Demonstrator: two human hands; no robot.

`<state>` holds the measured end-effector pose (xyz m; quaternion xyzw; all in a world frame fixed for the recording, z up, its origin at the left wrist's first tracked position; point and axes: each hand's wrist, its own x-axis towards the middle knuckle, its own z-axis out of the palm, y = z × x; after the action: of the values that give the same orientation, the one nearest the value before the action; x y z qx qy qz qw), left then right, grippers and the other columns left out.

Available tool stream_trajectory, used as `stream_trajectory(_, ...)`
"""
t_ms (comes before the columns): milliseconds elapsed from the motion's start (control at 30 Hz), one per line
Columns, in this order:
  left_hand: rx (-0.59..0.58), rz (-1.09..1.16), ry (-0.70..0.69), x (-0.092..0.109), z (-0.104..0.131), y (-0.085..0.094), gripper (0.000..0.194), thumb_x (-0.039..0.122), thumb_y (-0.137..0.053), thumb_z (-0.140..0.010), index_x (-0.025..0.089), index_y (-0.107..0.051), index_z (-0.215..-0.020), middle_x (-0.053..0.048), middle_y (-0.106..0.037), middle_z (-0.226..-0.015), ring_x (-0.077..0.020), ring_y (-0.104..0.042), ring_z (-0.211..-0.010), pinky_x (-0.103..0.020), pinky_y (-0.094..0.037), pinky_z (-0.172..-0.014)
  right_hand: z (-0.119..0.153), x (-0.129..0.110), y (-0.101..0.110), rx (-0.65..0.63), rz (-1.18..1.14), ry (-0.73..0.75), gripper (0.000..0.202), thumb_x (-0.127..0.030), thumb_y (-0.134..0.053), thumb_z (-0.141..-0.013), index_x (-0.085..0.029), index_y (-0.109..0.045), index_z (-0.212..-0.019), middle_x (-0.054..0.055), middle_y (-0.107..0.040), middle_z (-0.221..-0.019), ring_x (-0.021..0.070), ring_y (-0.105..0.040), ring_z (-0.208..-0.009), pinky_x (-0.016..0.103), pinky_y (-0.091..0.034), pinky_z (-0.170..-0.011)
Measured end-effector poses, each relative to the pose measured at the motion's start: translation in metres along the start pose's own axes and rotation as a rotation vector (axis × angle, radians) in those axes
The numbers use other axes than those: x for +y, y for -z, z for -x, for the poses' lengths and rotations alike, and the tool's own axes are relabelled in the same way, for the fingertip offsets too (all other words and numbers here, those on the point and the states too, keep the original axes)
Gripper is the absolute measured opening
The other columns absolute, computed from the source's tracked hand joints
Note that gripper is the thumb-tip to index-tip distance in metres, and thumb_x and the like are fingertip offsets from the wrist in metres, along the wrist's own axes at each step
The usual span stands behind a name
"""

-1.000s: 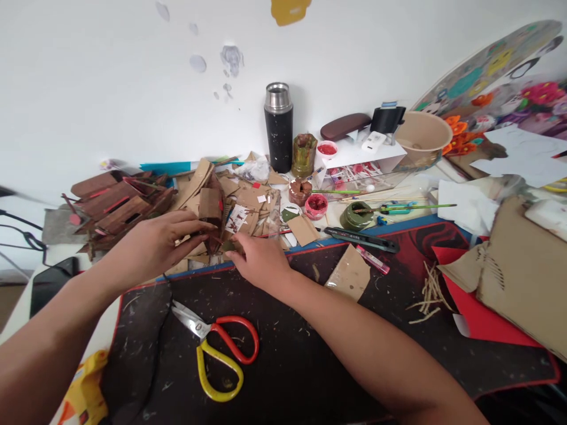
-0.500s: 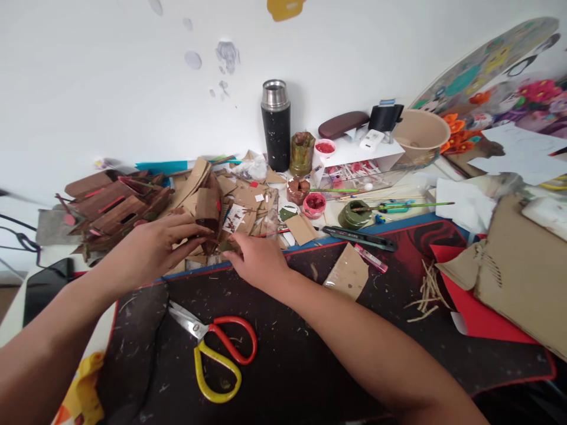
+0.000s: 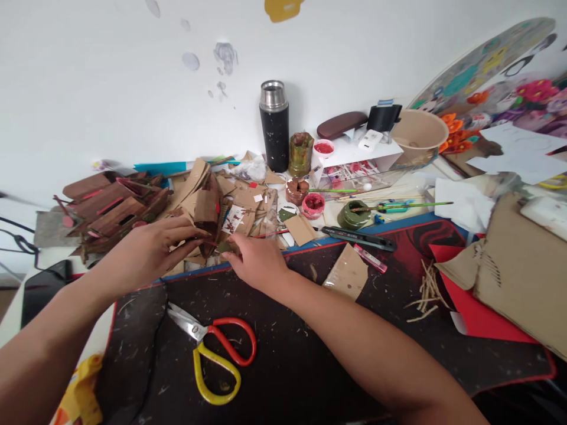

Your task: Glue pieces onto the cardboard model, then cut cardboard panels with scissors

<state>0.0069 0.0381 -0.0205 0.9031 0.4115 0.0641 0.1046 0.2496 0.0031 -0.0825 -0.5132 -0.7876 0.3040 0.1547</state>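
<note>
Nearest, on the dark mat (image 3: 301, 366) below the hands, lie scissors (image 3: 202, 333) with red and yellow handles; a yellow tool (image 3: 84, 395), partly cut off, sits below the left hand. A black phone (image 3: 46, 286) rests out to its left, on the white surface (image 3: 100, 333).

At the mat's far edge, the right hand (image 3: 259, 260) has thumb and forefinger closed on a small green piece (image 3: 224, 247). The left hand (image 3: 142, 251) has its fingertips together beside a brown box-shaped part (image 3: 206, 209), just beyond them; the spot is small and shadowed, so I cannot tell whether it grips anything. That part already has its shape and brown colour, with a red patch on one side. Beyond the left hand, brown models (image 3: 117, 215) look largely assembled (red strips and all), while the green piece seems not yet fixed to anything. Bare cardboard scraps (image 3: 248, 198) beyond the hands remain uncoloured.

To the right of the right hand are a cutter (image 3: 363, 237), a pink pot (image 3: 313, 205) and a green paint jar (image 3: 352, 215) with a brush (image 3: 411, 205) across it. Farther off stand a black bottle (image 3: 274, 136) and a beige basin (image 3: 420, 130), before a white wall (image 3: 133, 88) bearing grey patches.
</note>
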Motion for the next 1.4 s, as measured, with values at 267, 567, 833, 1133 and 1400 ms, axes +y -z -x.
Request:
stream_trajectory(267, 0.033, -0.015, -0.032, 0.0019, -0.0021, 0.0002, 0.041, 0.048, -0.047, -0.109, 0.025, -0.08, -0.115, -0.006, -0.081, -0.112, -0.0268, -0.075, -0.109, -0.036, -0.057, -0.088, -0.0003, 0.0011, -0.0021, 0.016, -0.008, 0.01, 0.035, -0.042, -0.06, -0.109, -0.02, -0.067, -0.135, 0.009, -0.083, -0.108, 0.0289, -0.078, -0.102, 0.038, -0.054, -0.085)
stream_trajectory(567, 0.036, -0.011, -0.008, 0.0009, -0.0023, 0.0001, 0.042, 0.05, -0.047, -0.108, 0.026, -0.081, -0.117, -0.008, -0.081, -0.115, -0.0278, -0.075, -0.109, -0.036, -0.058, -0.088, 0.0007, 0.0008, -0.0016, 0.023, -0.004, 0.019, 0.034, -0.042, -0.06, -0.109, -0.02, -0.068, -0.134, 0.009, -0.083, -0.108, 0.0292, -0.079, -0.1, 0.038, -0.053, -0.083)
stream_trajectory(833, 0.054, -0.029, -0.03, 0.0023, -0.0028, 0.0003, 0.042, 0.051, -0.046, -0.108, 0.025, -0.079, -0.113, -0.008, -0.081, -0.112, -0.0279, -0.076, -0.107, -0.036, -0.058, -0.086, 0.0003, 0.0008, -0.0021, 0.024, 0.023, 0.011, 0.034, -0.044, -0.06, -0.109, -0.021, -0.068, -0.132, 0.008, -0.083, -0.104, 0.0287, -0.079, -0.097, 0.037, -0.053, -0.079)
stream_trajectory(1133, 0.034, -0.003, 0.01, 0.0028, -0.0024, 0.0002, 0.045, 0.054, -0.045, -0.108, 0.027, -0.079, -0.116, -0.007, -0.081, -0.115, -0.0271, -0.075, -0.108, -0.035, -0.057, -0.087, 0.0004, -0.0007, 0.0001, 0.008, 0.029, 0.006, 0.035, -0.045, -0.06, -0.109, -0.021, -0.067, -0.133, 0.009, -0.083, -0.107, 0.0296, -0.079, -0.101, 0.037, -0.053, -0.081)
stream_trajectory(1400, 0.028, -0.004, 0.021, 0.0032, -0.0031, -0.0004, 0.047, 0.056, -0.043, -0.108, 0.027, -0.079, -0.115, -0.008, -0.081, -0.115, -0.0276, -0.075, -0.108, -0.035, -0.057, -0.088, 0.0004, -0.0001, -0.0001, 0.013, 0.01, 0.01, 0.034, -0.043, -0.061, -0.109, -0.02, -0.068, -0.133, 0.009, -0.083, -0.109, 0.0293, -0.078, -0.103, 0.038, -0.053, -0.084)
